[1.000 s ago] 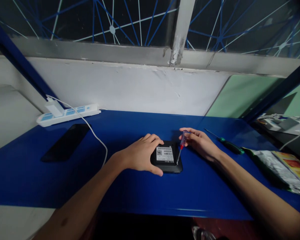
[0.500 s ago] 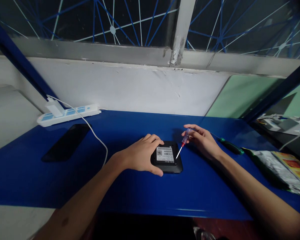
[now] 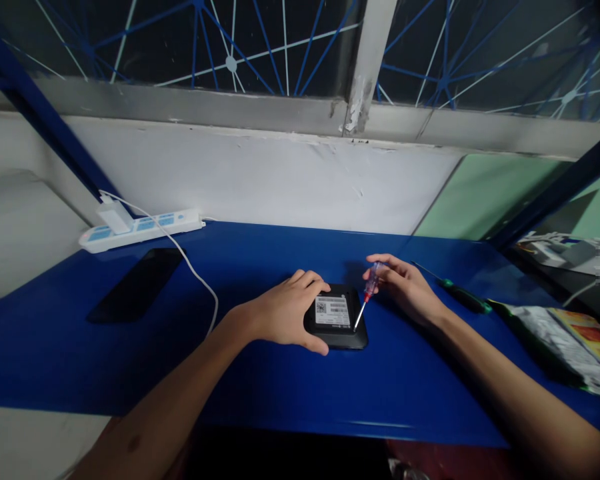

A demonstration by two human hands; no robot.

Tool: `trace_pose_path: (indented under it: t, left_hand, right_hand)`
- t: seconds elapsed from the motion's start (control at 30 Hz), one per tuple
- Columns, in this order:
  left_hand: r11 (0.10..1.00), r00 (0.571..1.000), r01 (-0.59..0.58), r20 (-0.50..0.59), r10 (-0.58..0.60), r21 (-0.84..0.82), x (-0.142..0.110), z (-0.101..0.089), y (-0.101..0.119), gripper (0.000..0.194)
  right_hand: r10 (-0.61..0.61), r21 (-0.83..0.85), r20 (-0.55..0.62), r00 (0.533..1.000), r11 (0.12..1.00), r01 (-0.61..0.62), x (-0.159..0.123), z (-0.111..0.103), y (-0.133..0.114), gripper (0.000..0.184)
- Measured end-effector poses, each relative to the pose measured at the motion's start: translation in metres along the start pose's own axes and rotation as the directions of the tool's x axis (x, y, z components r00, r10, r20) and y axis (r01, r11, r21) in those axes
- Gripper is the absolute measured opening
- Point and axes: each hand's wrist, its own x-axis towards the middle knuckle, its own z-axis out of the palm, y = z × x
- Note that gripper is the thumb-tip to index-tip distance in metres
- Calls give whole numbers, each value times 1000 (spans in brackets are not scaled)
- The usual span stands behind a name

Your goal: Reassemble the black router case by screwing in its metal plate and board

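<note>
A flat black device [image 3: 347, 341] with rounded corners lies on the blue table, a white printed label [image 3: 331, 311] facing up on it. My left hand [image 3: 293, 310] grips its left side, thumb at the near edge and fingers at the far edge. In my right hand [image 3: 403, 283], a screwdriver [image 3: 373, 279] with a clear purplish handle and red collar is held between the fingertips. Its shaft slants down to the left, and the tip meets the device near the label's lower right corner. Whether a screw sits under the tip is too small to tell.
A green-handled screwdriver [image 3: 465, 296] lies right of my right hand, beside a silver and yellow packet [image 3: 570, 340]. On the left are a black phone-like slab [image 3: 137, 285], a white power strip [image 3: 145, 228] and a white cable [image 3: 195, 270]. The blue table [image 3: 290, 393] meets a white wall.
The screwdriver tipped over to the right with my right hand, and its tip shifted slightly up the device and back to the corner. My left hand keeps its grip. The view shifted slightly.
</note>
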Motion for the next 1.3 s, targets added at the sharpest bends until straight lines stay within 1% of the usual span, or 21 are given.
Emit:
trace_pose_path:
  t: [0.13, 0.33, 0.43, 0.5, 0.57, 0.63, 0.7, 0.87, 0.97, 1.1, 1.3]
  left_hand:
    - [1000, 1000, -3, 11, 3, 3, 0, 0, -1, 91]
    - [1000, 1000, -3, 6, 3, 7, 0, 0, 0, 90]
    - [1000, 1000, -4, -4, 4, 11, -1, 0, 2, 90]
    - [1000, 1000, 4, -9, -4, 23, -2, 1, 4, 91]
    - [999, 1000, 21, 2, -22, 33, -3, 3, 7, 92]
    - [999, 999, 27, 27, -28, 37, -5, 4, 11, 94]
    - [999, 999, 13, 32, -14, 45, -6, 6, 16, 92]
    - [997, 1000, 1, 31, -3, 83, -6, 10, 23, 90]
    - [995, 999, 1, 33, -5, 103, -5, 12, 24, 91]
    - [994, 1000, -5, 15, 4, 109, -6, 13, 23, 91]
    - [991, 1000, -17, 15, 15, 132, -6, 13, 22, 91]
  right_hand:
    - [-13, -34, -6, 1000, 999, 13, 2, -2, 2, 30]
    - [-51, -17, -77, 996, 999, 50, 2, -1, -4, 32]
    - [-87, 20, -152, 985, 996, 91, 4, -2, -2, 31]
    - [-129, 43, -221, 967, 989, 142, 7, -3, 2, 29]
    - [-164, 62, -279, 946, 980, 188, 10, -4, 6, 28]
    - [-172, 68, -308, 936, 977, 202, 12, -4, 11, 28]
    - [-161, 56, -304, 939, 981, 186, 14, 0, 16, 30]
    - [-101, 37, -238, 966, 993, 113, 16, 20, 22, 37]
    - [-98, 40, -225, 969, 993, 109, 18, 28, 23, 37]
    - [-97, 28, -217, 971, 994, 105, 22, 31, 24, 38]
    - [-114, -15, -156, 981, 993, 113, 21, 31, 26, 35]
